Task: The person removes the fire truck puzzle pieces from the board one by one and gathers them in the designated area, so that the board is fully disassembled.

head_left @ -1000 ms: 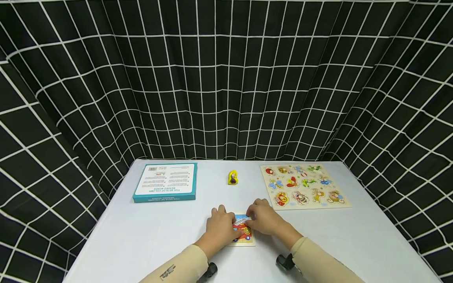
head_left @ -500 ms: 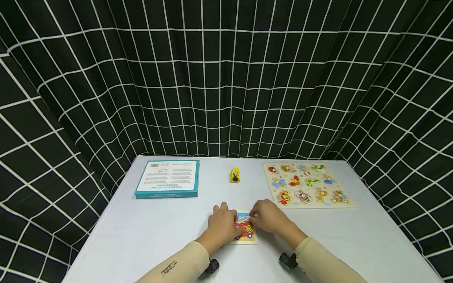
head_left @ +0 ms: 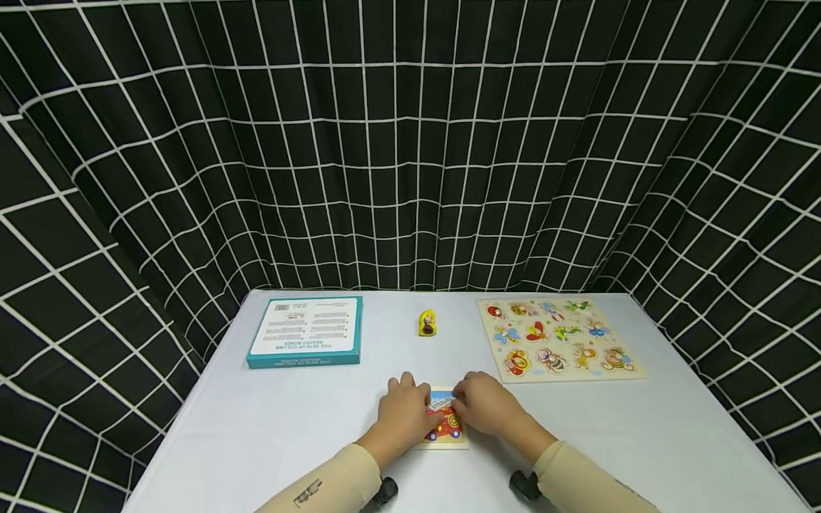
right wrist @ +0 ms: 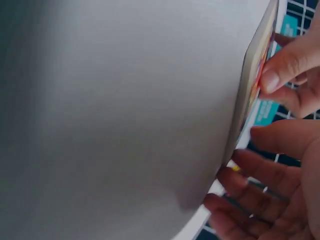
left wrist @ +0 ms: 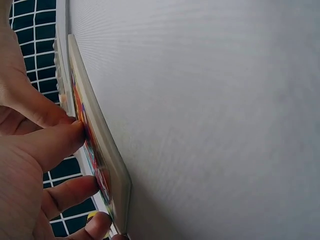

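A small wooden jigsaw puzzle with a red fire engine and white ladder lies on the white table between my hands. My left hand holds its left side. The left thumb presses on the picture, and other fingertips sit along the face and far edge, as the left wrist view shows. At the upper right corner, my right hand grips the puzzle's edge. In the right wrist view, the right thumb is at the picture side and the curled fingers meet the board's edge. My hands cover parts of the picture.
A teal and white box lies at the back left. Beyond the puzzle stands a small yellow figure piece. A wooden insect puzzle board lies at the right. Black gridded curtains rise behind the table.
The head view shifts slightly up and down. My two hands stay at the fire engine puzzle, with only small movements of the right fingers at its upper right corner.
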`<state>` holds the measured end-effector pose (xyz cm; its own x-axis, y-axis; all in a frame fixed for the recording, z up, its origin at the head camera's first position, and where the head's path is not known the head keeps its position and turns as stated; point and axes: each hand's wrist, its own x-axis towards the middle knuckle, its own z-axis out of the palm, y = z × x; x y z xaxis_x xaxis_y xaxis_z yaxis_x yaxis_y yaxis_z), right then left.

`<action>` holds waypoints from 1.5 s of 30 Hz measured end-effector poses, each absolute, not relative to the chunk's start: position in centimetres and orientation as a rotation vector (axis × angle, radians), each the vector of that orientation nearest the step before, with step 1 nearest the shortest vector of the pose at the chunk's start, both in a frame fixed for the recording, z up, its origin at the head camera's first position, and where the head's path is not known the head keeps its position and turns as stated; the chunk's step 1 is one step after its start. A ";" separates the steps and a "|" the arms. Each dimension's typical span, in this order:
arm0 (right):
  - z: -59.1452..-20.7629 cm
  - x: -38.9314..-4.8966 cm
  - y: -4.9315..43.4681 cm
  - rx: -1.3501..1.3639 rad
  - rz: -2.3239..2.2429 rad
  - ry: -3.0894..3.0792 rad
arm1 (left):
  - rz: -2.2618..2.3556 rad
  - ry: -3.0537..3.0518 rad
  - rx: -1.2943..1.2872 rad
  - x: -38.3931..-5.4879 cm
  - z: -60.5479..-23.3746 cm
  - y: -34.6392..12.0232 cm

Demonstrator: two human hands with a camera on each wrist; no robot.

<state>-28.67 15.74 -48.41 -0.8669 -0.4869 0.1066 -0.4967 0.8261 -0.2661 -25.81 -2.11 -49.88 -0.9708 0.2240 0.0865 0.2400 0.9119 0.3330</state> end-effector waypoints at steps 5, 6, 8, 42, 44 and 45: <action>-48.7 -29.1 15.8 0.764 0.506 -2.992 | -0.517 -3.024 -0.372 -25.8 -50.3 -1.8; -48.9 -29.3 15.9 0.763 0.546 -2.991 | -0.510 -3.028 -0.378 -25.7 -50.3 -1.8; -49.1 -29.6 16.4 0.761 0.639 -2.995 | -0.499 -3.035 -0.392 -25.7 -50.4 -1.8; -48.5 -31.7 20.7 0.957 0.535 -2.974 | -0.555 -3.043 -0.418 -25.5 -50.3 -2.0; -47.8 -32.0 22.7 0.950 0.587 -2.989 | -0.575 -3.033 -0.400 -25.7 -50.1 -2.1; -47.4 -32.1 24.0 0.940 0.610 -3.000 | -0.585 -3.028 -0.394 -25.8 -50.0 -2.2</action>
